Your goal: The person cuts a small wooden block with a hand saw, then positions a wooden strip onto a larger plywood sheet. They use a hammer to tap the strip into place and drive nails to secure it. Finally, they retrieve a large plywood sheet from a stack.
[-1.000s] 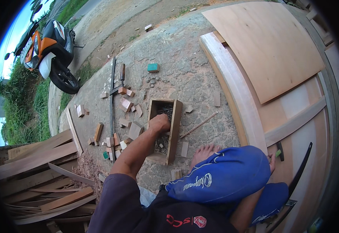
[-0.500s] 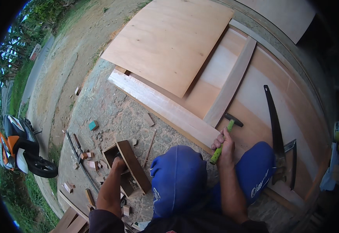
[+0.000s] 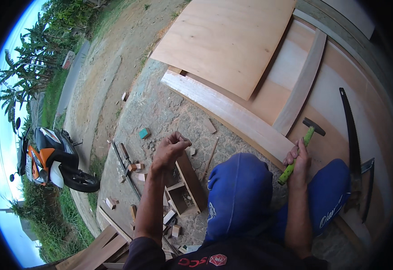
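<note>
My right hand (image 3: pixel 299 159) is wrapped round the green handle of a hammer (image 3: pixel 314 126), whose dark head points away from me over the wooden frame panel (image 3: pixel 232 106). Above a wooden box with compartments (image 3: pixel 192 183), my left hand (image 3: pixel 171 148) is raised with thumb and fingers pinched together. Whatever it may hold is too small to make out. Small loose bits lie inside the box, which stands on the rough ground by my bent knee. A plywood sheet (image 3: pixel 232 40) rests over the far part of the frame.
A handsaw (image 3: pixel 350 130) and a metal-edged square (image 3: pixel 368 180) lie on the panel to the right. A chisel (image 3: pixel 125 152), a long metal bar (image 3: pixel 129 173), a teal block (image 3: pixel 145 133) and several wood offcuts litter the ground. A motorcycle (image 3: pixel 54 159) is parked at the far left.
My left hand has come up out of the wooden box, its fingers now pinched. My right hand still grips the hammer. The whole view has shifted, moving the scene rightward.
</note>
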